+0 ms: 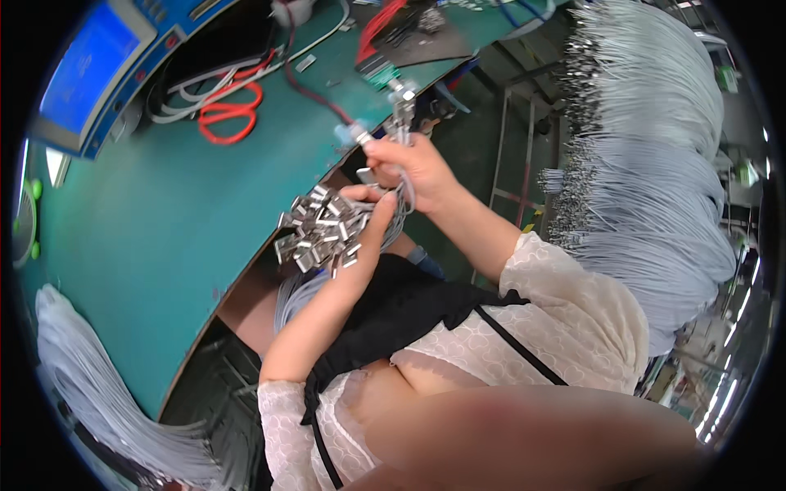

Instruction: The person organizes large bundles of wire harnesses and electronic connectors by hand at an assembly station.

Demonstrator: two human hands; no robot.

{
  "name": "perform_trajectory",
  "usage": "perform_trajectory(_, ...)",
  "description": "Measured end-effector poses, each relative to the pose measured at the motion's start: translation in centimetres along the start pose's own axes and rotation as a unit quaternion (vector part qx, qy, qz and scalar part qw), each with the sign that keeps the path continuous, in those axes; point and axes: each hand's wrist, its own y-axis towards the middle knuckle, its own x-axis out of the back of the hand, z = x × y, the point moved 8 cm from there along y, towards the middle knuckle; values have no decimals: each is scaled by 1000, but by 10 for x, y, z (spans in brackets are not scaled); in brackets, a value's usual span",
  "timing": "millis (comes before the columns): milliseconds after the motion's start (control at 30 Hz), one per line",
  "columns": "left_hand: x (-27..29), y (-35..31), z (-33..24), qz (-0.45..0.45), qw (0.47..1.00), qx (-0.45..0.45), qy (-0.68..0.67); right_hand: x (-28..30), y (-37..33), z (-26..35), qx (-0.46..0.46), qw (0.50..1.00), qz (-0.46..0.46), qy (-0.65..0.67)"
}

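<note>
My left hand point(375, 219) is closed round a thick bundle of grey cables point(401, 214). Their many silver metal connectors point(321, 227) fan out to the left of it, just off the bench edge. My right hand point(422, 168) pinches a connector point(360, 136) at the end of a dark red lead point(315, 94); whether a grey cable is plugged into it is hidden by the fingers. More silver connectors point(401, 110) stand just beyond my right hand, close to a small green circuit board point(380, 74) with red wires.
On the green bench point(164, 221) stand a blue instrument with a lit screen point(86, 65) and orange-handled scissors point(229, 114). Grey cables point(106, 385) hang over the bench's near left edge. Large stacks of cable bundles point(655, 164) rise at the right. A small green-trimmed fan point(29, 217) is at far left.
</note>
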Motion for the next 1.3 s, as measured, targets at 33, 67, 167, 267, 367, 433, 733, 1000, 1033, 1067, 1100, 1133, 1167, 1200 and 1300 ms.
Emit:
perform_trajectory(33,5,-2,1,-9,999,32,7,-3,-1,-1,10,1000,-16,-20)
perform_trajectory(67,3,0,5,-7,998,63,11,-4,0,0,27,998,-41,-41)
perform_trajectory(167,5,8,11,-44,997,43,-47,-11,3,8,86,994,-40,-57)
perform_trajectory(267,-2,12,8,-35,992,43,-116,-29,-10,12,48,995,34,-78)
perform_trajectory(367,-5,8,2,-33,993,31,-113,-24,-19,13,64,998,23,-15)
perform_trajectory(433,-6,1,-4,-26,997,19,-71,-25,-18,9,57,998,28,14)
perform_trajectory(733,9,-3,-5,-75,992,-8,-105,-8,3,9,83,995,-16,-46)
perform_trajectory(1000,10,1,-1,-76,995,-26,-50,-15,1,-3,10,999,-16,-35)
perform_trajectory(1033,13,1,-5,-95,994,-28,-40,-20,0,-5,-2,999,2,-32)
perform_trajectory(1067,7,3,-7,-78,993,5,-83,-21,-1,-4,-1,997,8,-72)
perform_trajectory(1100,4,3,-5,-61,989,36,-127,-22,-1,-4,1,993,14,-114)
perform_trajectory(1133,7,1,-4,-71,989,37,-125,-21,-2,-3,8,988,17,-156)
perform_trajectory(1167,5,0,-2,-53,989,49,-128,-22,-3,-6,2,987,23,-157)
perform_trajectory(1200,3,-2,0,-35,989,60,-132,-22,-7,-6,23,989,13,-146)
perform_trajectory(1300,2,-8,3,-1,989,75,-126,-20,-15,-4,64,990,-9,-124)
